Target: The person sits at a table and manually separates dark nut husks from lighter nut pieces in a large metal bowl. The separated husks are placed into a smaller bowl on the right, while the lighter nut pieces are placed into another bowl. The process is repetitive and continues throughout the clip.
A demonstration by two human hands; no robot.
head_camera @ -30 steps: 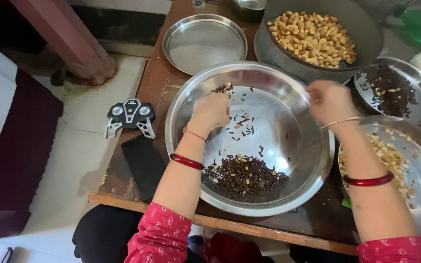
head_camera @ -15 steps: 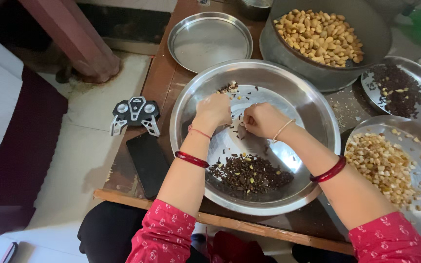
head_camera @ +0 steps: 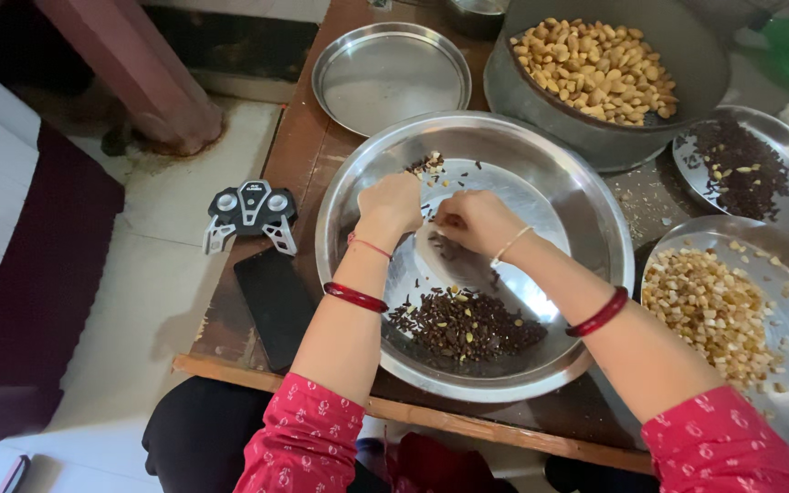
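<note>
Right hand (head_camera: 472, 222) has neared left hand (head_camera: 393, 204) in one steel bowl (head_camera: 586, 196).

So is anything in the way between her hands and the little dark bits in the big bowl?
Nothing visible. The left hand and right hand are already inside the big steel bowl, right over the scattered dark bits. The dark pile lies open nearer her.

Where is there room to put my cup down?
The empty round steel plate at the table's far left is bare. The brown table strip between it and the black phone is free too. The right side is crowded with full dishes.
</note>
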